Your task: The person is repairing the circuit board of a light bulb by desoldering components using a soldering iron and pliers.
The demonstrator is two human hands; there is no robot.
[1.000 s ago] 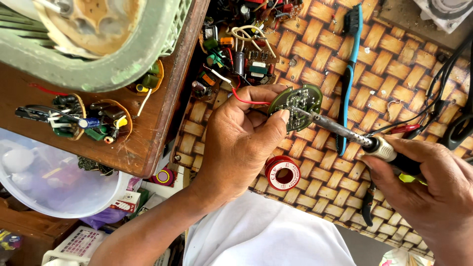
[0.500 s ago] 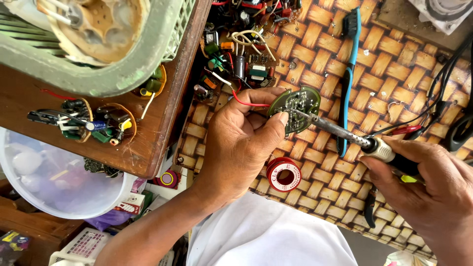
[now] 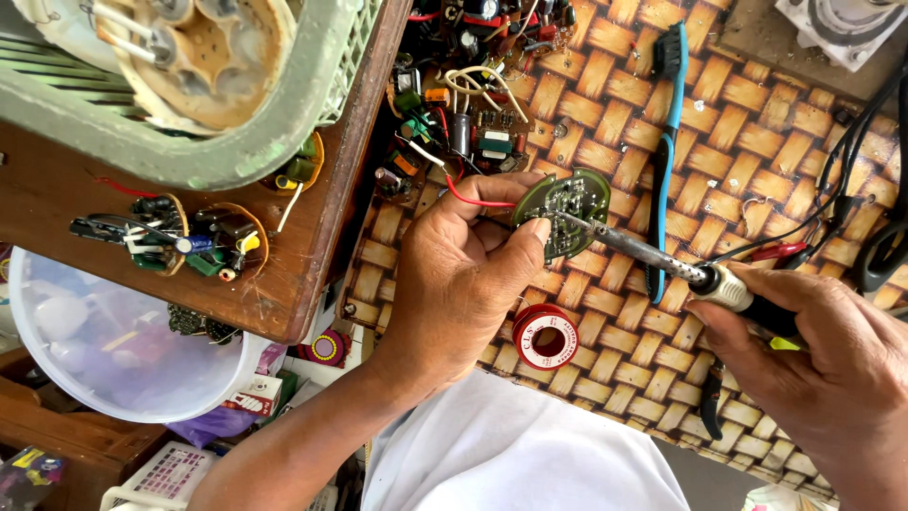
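My left hand point(image 3: 463, 274) pinches a small round green circuit board point(image 3: 566, 210) between thumb and fingers, holding it just above the woven mat point(image 3: 605, 114). A red wire point(image 3: 473, 201) runs from the board behind my fingers. My right hand point(image 3: 813, 360) grips the black handle of a soldering iron point(image 3: 653, 255). Its metal tip rests on the board's face.
A red solder spool point(image 3: 546, 336) lies below my left hand. A blue toothbrush point(image 3: 662, 161) lies beside the board. Loose electronic parts point(image 3: 463, 114) crowd the mat's top. Left stands a wooden shelf point(image 3: 284, 246) with a green basket point(image 3: 189, 142), small boards and a clear plastic tub point(image 3: 113, 350). Black cables point(image 3: 851, 170) run at right.
Both hands, the board and the iron keep their positions. The camera view has drifted slightly, with the shelf and basket appearing a little lower.
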